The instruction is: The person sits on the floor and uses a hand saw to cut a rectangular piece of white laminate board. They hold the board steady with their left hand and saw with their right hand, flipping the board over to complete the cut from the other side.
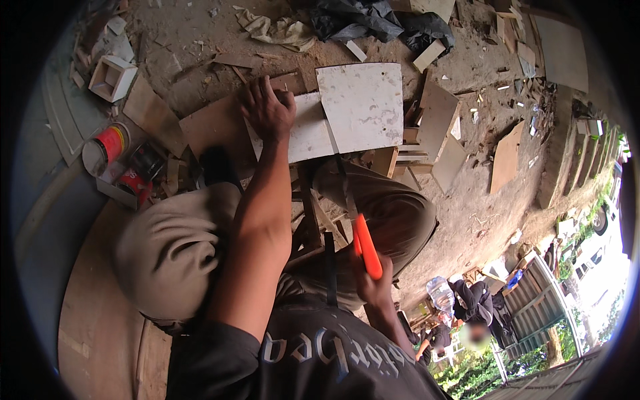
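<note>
My left hand (268, 112) presses down on the left part of a white board (303, 127), its fingers spread near the far edge. In my right hand (375, 283) is the orange handle of a handsaw (368, 248). The saw's narrow dark blade runs up to the near edge of the board. There it meets a dark line separating the left part from a larger, paint-flecked white panel (363, 107) on the right. I cannot tell whether this line cuts all the way through. A brown board (217, 130) lies to the left of my left hand.
Paint cans (110, 143) and a small white wooden box (112, 79) stand at left. Wood offcuts (437, 120) lie right of the panel, and black plastic sheeting (363, 20) lies beyond. Other people (473, 303) are at the lower right, near a metal-framed structure (537, 303).
</note>
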A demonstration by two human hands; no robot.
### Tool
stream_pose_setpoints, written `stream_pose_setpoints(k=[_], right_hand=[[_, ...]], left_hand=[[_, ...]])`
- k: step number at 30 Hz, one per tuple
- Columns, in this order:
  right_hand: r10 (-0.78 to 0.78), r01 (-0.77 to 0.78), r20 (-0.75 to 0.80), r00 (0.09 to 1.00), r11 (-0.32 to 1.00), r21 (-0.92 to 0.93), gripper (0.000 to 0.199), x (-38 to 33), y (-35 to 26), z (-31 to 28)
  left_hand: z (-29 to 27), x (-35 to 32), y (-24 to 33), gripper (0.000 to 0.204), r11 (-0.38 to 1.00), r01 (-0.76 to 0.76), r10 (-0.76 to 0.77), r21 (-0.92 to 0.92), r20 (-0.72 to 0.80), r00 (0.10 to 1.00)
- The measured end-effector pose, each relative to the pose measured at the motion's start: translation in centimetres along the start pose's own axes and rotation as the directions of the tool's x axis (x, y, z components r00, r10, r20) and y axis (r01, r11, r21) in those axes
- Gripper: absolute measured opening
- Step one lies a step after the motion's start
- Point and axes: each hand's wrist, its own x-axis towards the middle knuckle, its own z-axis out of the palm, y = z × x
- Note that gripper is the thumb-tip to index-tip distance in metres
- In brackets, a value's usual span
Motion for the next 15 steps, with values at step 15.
stream_pose_setpoints(k=[15], right_hand=[[-0.098,0.101,0.032,0.995,0.989,-0.112,0.033,22.9,-4.6,7.3]], left_hand=[[-0.6,-0.2,0.6,0.052,0.999,0.029,-0.029,0.021,0.03,0.999]])
